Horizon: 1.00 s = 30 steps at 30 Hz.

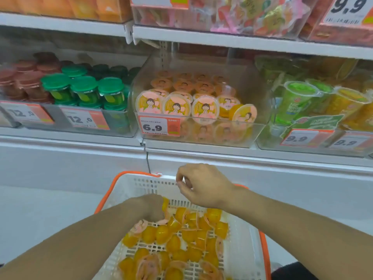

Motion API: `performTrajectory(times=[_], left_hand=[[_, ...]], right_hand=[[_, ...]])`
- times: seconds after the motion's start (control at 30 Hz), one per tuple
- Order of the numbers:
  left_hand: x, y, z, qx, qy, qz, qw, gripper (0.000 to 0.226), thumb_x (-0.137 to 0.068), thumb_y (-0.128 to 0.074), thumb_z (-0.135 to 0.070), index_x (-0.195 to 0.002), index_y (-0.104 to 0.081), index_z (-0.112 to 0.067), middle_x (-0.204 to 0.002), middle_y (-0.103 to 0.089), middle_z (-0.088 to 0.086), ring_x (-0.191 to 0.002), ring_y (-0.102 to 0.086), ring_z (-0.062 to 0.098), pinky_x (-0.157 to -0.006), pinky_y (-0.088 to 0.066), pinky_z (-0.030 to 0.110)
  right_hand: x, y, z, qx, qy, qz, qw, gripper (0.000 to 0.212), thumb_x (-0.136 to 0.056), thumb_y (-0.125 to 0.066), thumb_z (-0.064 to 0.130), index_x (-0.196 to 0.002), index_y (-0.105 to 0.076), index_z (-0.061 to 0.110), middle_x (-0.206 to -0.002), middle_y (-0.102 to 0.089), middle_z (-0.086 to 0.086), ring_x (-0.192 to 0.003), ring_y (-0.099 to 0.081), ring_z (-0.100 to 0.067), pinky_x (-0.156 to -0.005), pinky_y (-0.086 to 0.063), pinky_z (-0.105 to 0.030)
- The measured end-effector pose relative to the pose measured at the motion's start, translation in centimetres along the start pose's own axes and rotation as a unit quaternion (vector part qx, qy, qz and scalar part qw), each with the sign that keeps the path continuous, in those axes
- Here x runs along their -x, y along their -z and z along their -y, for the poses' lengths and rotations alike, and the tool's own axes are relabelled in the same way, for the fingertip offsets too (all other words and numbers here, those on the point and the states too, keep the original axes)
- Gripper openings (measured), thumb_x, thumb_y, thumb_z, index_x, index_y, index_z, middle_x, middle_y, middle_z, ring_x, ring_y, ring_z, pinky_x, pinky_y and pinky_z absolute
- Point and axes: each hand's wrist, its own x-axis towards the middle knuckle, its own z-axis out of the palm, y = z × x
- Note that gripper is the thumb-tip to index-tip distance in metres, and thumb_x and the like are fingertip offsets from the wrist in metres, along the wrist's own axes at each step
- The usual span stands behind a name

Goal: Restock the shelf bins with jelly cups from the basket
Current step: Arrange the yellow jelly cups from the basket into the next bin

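Store shelving, white ledge below. Left hand (153,207) reaches into the basket (244,247), fingers hidden among the cups (161,234); its grasp cannot be told. Right hand (201,186) hovers loosely curled, empty. Lift one cup upright, then seat it label forward in the bin (199,110).

Left hand (150,207) reaches down; right hand (201,185) loosely curled
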Motion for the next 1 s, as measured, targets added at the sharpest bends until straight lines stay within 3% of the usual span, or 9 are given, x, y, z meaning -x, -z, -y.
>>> performTrajectory(times=[0.13,0.3,0.53,0.63,0.7,0.77,0.87,0.93,1.0], left_hand=[[-3.2,-5.6,3.7,0.059,0.076,-0.094,0.991,0.054,-0.095,-0.055,-0.031,-0.145,-0.040,-0.016,-0.146,-0.043,0.010,-0.129,-0.048,0.030,-0.107,-0.043,0.040],[-5.6,-15.9,6.2,0.043,0.123,0.114,0.985,0.079,-0.096,-0.049,-0.051,-0.159,-0.011,-0.021,-0.162,-0.023,0.009,-0.149,-0.023,0.031,-0.122,-0.017,0.051],[-5.1,-18.7,6.2,0.037,0.119,0.006,0.992,0.053,-0.094,-0.059,-0.022,-0.142,-0.039,-0.022,-0.129,-0.058,0.009,-0.121,-0.052,0.028,-0.091,-0.049,0.035],[-4.8,-16.9,6.2,0.078,0.145,0.024,0.986,0.040,-0.086,-0.071,-0.021,-0.122,-0.056,-0.012,-0.105,-0.061,0.004,-0.095,-0.059,0.019,-0.073,-0.050,0.027],[-4.5,-15.0,7.4,0.156,0.140,0.049,0.976,0.038,-0.083,-0.076,-0.027,-0.114,-0.064,-0.009,-0.107,-0.062,0.002,-0.096,-0.060,0.018,-0.075,-0.050,0.026],[-3.8,-13.2,8.7,0.353,0.115,0.111,0.922,0.033,-0.085,-0.076,-0.029,-0.113,-0.069,-0.013,-0.119,-0.066,0.001,-0.108,-0.062,0.018,-0.092,-0.052,0.031],[-2.2,-12.1,9.7,0.621,0.046,0.192,0.758,0.022,-0.093,-0.066,-0.025,-0.112,-0.071,-0.015,-0.120,-0.069,0.004,-0.110,-0.064,0.019,-0.101,-0.046,0.038],[-1.9,-12.0,9.9,0.727,0.023,0.173,0.664,0.020,-0.094,-0.062,-0.020,-0.107,-0.072,-0.010,-0.117,-0.070,0.010,-0.104,-0.065,0.025,-0.099,-0.047,0.042],[-1.8,-11.7,9.7,0.763,0.008,0.163,0.625,0.016,-0.090,-0.060,-0.019,-0.096,-0.071,-0.009,-0.106,-0.068,0.012,-0.093,-0.063,0.027,-0.091,-0.046,0.043]], right_hand=[[0.5,-8.1,-1.9,0.026,-0.135,0.251,0.958,0.023,-0.094,-0.053,0.026,-0.110,-0.063,0.015,-0.108,-0.066,-0.008,-0.098,-0.062,-0.028,-0.083,-0.054,-0.042],[2.9,-16.4,-3.5,-0.052,-0.258,0.309,0.914,0.024,-0.093,-0.053,0.020,-0.102,-0.065,0.001,-0.106,-0.066,-0.019,-0.096,-0.063,-0.033,-0.079,-0.053,-0.043],[6.3,-23.5,-3.6,-0.095,-0.308,0.364,0.874,0.032,-0.089,-0.060,0.016,-0.116,-0.066,0.000,-0.117,-0.067,-0.019,-0.105,-0.065,-0.034,-0.090,-0.055,-0.048],[6.6,-25.0,-2.9,-0.089,-0.287,0.373,0.878,0.037,-0.086,-0.071,0.035,-0.110,-0.064,0.008,-0.109,-0.068,-0.010,-0.097,-0.065,-0.027,-0.083,-0.057,-0.043],[6.6,-25.6,-2.3,-0.052,-0.249,0.396,0.882,0.045,-0.082,-0.075,0.044,-0.113,-0.061,0.015,-0.109,-0.064,-0.004,-0.098,-0.063,-0.026,-0.081,-0.056,-0.040],[6.6,-26.0,-1.7,0.001,-0.198,0.392,0.898,0.031,-0.086,-0.073,0.025,-0.112,-0.059,0.015,-0.110,-0.060,-0.006,-0.098,-0.063,-0.028,-0.074,-0.053,-0.038],[7.1,-26.2,-1.2,0.010,-0.184,0.365,0.912,0.022,-0.087,-0.056,-0.006,-0.098,-0.057,0.013,-0.102,-0.060,-0.011,-0.092,-0.062,-0.031,-0.067,-0.046,-0.038],[7.0,-25.5,-1.4,-0.032,-0.222,0.348,0.910,0.021,-0.087,-0.053,-0.005,-0.091,-0.053,0.016,-0.095,-0.059,-0.008,-0.086,-0.059,-0.028,-0.068,-0.046,-0.037],[6.0,-23.9,-2.2,-0.080,-0.266,0.311,0.909,0.013,-0.088,-0.055,0.004,-0.088,-0.053,0.017,-0.089,-0.058,-0.003,-0.083,-0.056,-0.023,-0.067,-0.043,-0.032]])
